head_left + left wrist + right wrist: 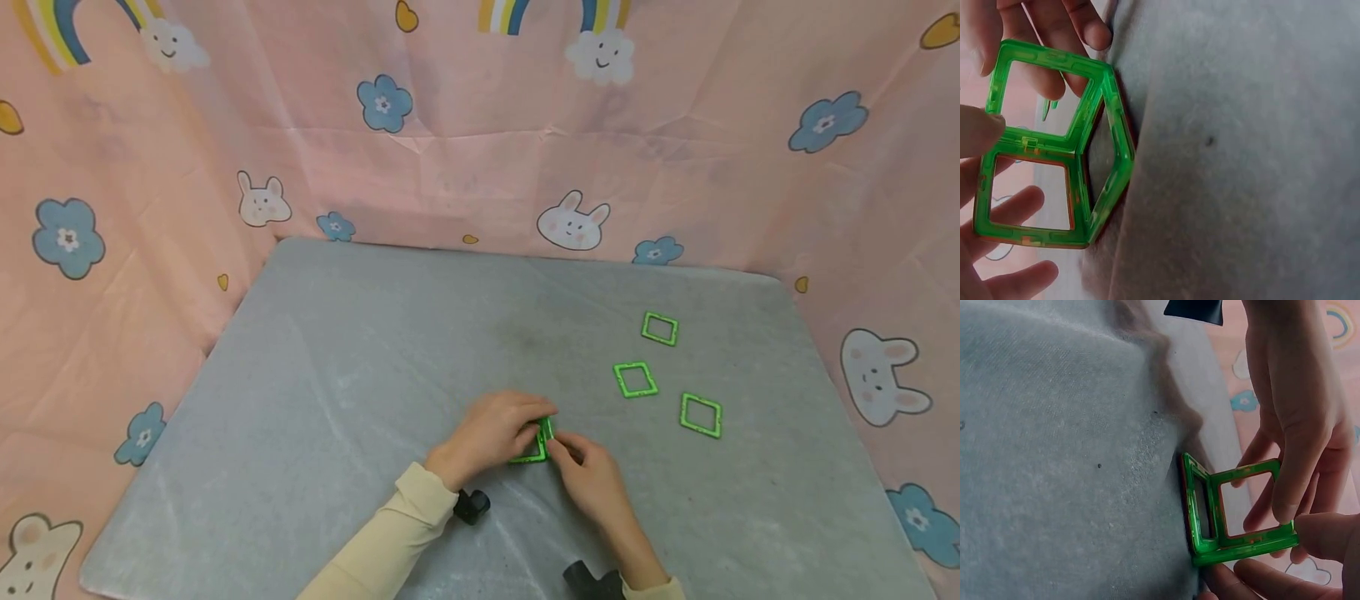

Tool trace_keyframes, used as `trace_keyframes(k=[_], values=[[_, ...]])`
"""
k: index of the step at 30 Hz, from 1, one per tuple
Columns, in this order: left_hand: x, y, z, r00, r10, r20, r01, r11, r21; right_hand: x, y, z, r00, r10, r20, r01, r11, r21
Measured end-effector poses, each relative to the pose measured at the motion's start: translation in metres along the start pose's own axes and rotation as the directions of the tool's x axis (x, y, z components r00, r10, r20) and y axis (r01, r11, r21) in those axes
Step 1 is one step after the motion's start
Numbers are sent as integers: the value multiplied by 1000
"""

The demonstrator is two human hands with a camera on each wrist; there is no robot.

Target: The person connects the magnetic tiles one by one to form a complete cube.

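Note:
Three square, see-through green magnetic tiles with hollow middles meet at a corner. The base tile (1124,134) lies on the table, and two others rise from its edges, side by side. My left hand (491,429) pinches one upright tile (1241,470) between its thumb on the inner face and its fingers behind. The other upright tile (1054,57) is pinched by my right hand (596,483), thumb at its top corner in the right wrist view, fingers along the outside. In the head view my left hand covers much of the shape.
Three loose green tiles lie flat right of my hands: a far one (660,329), a middle one (635,380) and a nearer one (701,416). A grey cloth covers the table (337,350). Pink printed curtain (465,158) hangs along its back and sides.

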State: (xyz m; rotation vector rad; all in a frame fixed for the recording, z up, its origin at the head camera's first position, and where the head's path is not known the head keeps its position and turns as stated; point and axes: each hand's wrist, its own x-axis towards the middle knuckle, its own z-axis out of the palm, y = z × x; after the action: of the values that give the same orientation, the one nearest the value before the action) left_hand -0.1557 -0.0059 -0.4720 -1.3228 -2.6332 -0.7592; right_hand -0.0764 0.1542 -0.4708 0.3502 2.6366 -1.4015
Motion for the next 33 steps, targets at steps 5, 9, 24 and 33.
trace_keyframes(k=[5,9,24,33], values=[[0,-1,0,999,31,-24,-31,999,-23,0,0,0,1000,11,14,-11,1000,-4],[-1,-2,-1,999,14,-40,-15,1000,-28,0,1,0,1000,3,25,-3,1000,-8],[-7,-4,-2,994,-73,-82,72,997,-7,12,28,-40,990,27,-137,-42,994,-106],[-10,-3,-3,990,-99,-105,98,995,-16,27,58,-70,959,-12,-283,-55,972,-227]])
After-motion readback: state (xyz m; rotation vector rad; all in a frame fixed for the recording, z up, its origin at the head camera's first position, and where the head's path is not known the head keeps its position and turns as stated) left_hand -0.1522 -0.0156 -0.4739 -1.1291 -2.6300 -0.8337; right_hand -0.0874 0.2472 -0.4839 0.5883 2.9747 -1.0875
